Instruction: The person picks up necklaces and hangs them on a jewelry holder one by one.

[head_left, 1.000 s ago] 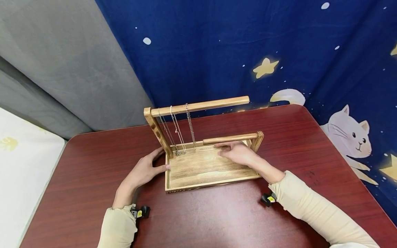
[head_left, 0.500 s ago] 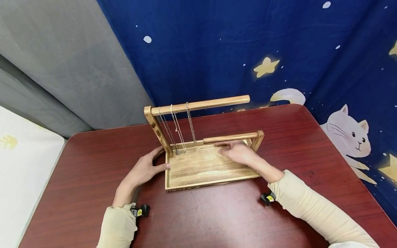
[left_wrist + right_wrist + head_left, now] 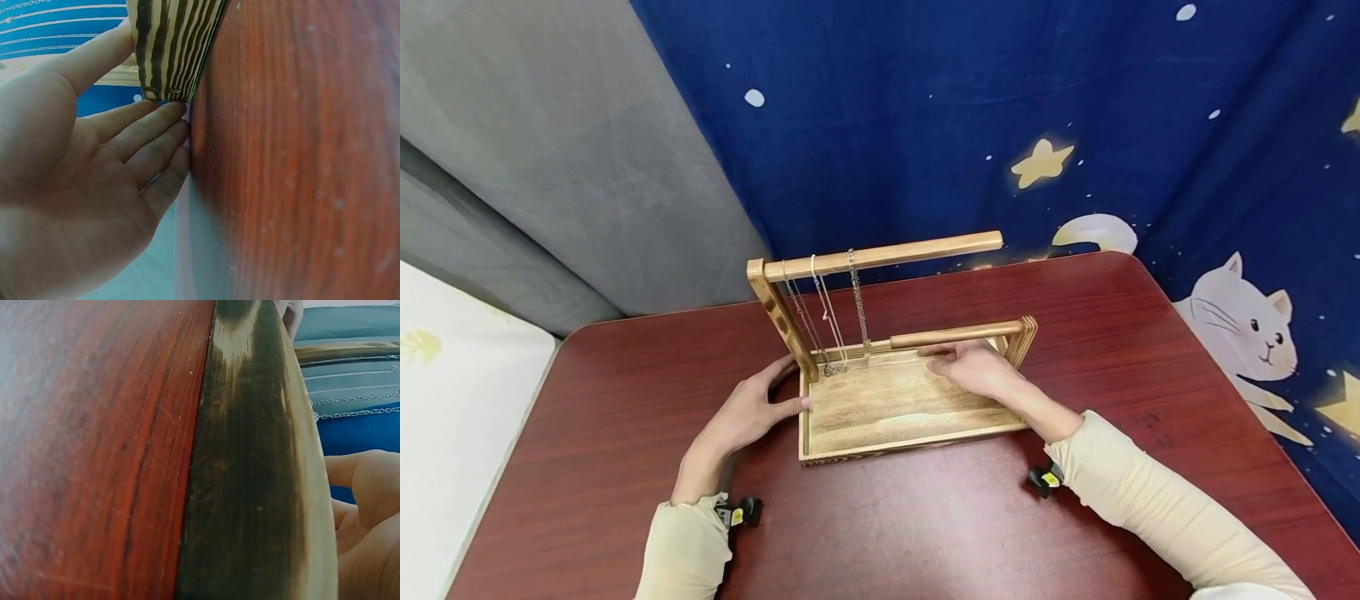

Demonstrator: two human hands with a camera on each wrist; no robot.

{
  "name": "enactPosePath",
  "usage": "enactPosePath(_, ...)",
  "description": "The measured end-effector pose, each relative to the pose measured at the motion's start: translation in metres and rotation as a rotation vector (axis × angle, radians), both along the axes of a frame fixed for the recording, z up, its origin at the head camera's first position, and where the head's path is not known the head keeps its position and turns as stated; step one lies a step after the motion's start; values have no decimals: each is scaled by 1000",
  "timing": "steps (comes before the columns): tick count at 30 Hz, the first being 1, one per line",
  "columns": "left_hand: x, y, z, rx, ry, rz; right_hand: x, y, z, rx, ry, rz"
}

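A wooden jewelry stand (image 3: 917,392) with a tray base sits on the table. Three necklaces hang from its tall upper bar (image 3: 925,248): a fine chain with a pendant, a light chain and a thicker silver chain (image 3: 859,300). My left hand (image 3: 748,412) is at the stand's left end, thumb on the tray's rim and straight fingers at the far corner; in the left wrist view the fingertips meet the striped wooden side (image 3: 172,50). My right hand (image 3: 977,369) reaches over the tray, just beneath the shorter lower bar (image 3: 955,335), thumb and finger slightly apart with nothing visible between them.
The stand rests on a dark red wooden table (image 3: 910,533) with rounded far corners. Behind it hangs a blue curtain (image 3: 887,125) with stars and a cat, beside a grey curtain (image 3: 572,150). A white surface (image 3: 460,400) lies at the left.
Both hands and the stand stay almost where they were. The lower end of the thicker silver chain has swung slightly to the left.
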State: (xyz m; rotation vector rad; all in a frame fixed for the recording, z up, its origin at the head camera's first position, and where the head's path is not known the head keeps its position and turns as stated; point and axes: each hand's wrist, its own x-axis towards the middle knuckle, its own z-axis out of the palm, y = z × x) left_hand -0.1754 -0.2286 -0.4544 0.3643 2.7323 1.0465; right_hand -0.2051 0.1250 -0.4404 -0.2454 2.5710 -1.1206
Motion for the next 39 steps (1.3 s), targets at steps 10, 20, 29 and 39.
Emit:
enactPosePath(10, 0, 0, -1, 20, 8, -2, 0, -3, -2, -92, 30, 13)
enactPosePath(20, 0, -1, 0, -1, 2, -1, -2, -4, -7, -115, 27, 27)
enactPosePath(29, 1, 0, 1, -2, -6, 1, -1, -7, -10, -107, 14, -25)
enactPosePath(39, 1, -1, 2, -3, -10, -4, -2, -12, -9, 0, 65, -23)
